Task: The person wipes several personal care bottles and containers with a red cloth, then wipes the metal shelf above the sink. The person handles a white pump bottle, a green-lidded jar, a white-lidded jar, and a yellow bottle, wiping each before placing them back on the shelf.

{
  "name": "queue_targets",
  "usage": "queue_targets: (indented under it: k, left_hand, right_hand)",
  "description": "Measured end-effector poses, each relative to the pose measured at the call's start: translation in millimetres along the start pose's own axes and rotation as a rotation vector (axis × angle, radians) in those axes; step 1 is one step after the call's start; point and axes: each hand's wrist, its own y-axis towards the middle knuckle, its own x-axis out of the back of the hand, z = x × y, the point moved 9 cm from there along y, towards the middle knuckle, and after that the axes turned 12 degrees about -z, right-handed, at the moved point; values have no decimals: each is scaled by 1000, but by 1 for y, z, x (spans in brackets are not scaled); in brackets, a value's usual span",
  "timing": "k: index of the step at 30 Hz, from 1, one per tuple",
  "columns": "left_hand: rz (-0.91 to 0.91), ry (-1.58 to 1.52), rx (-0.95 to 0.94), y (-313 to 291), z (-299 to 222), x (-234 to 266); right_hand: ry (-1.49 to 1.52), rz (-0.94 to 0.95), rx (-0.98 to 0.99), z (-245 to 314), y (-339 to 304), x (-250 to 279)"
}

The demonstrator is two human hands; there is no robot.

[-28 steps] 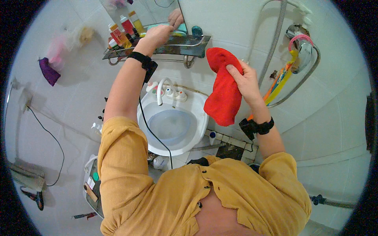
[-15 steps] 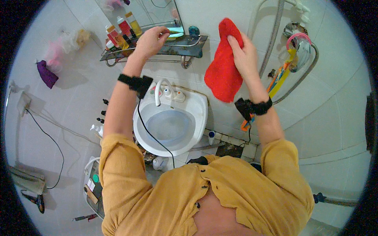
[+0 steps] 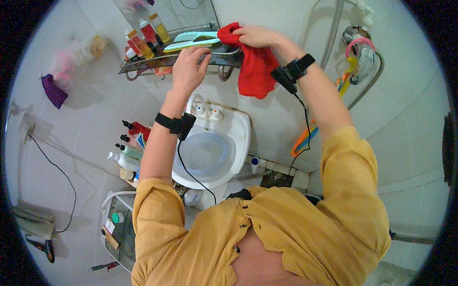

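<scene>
At the right end of the glass shelf (image 3: pixel 167 62), my right hand (image 3: pixel 257 37) grips the upper part of a red cloth (image 3: pixel 257 71). Part of the cloth rests over the shelf's end and the rest hangs down. My left hand (image 3: pixel 190 69) is at the shelf's front rail with bent fingers, thumb apart, and nothing visible in it. Whether its fingertips touch the rail I cannot tell. Flat pale teal pieces (image 3: pixel 193 38) lie on the shelf between my hands; their exact kind is unclear.
Several bottles (image 3: pixel 140 43) crowd the shelf's left end below a mirror (image 3: pixel 183 14). Underneath is a white washbasin (image 3: pixel 241 152) with a curved tap (image 3: pixel 193 101). A shower head (image 3: pixel 366 64) and hose hang at right. More bottles (image 3: pixel 129 152) stand left of the basin.
My right hand has brought the red cloth left onto the shelf's end. My left hand has dropped from above the shelf to its front rail. The teal pieces now lie further left.
</scene>
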Motion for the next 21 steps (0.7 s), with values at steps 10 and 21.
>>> queue_targets:
  k: [10, 21]
  left_hand:
    - [1, 50, 38, 1, 0, 0]
    - [43, 77, 34, 0, -1, -4]
  right_hand:
    - [-221, -140, -44, -4, -19, 10]
    - [285, -750, -42, 29, -117, 5]
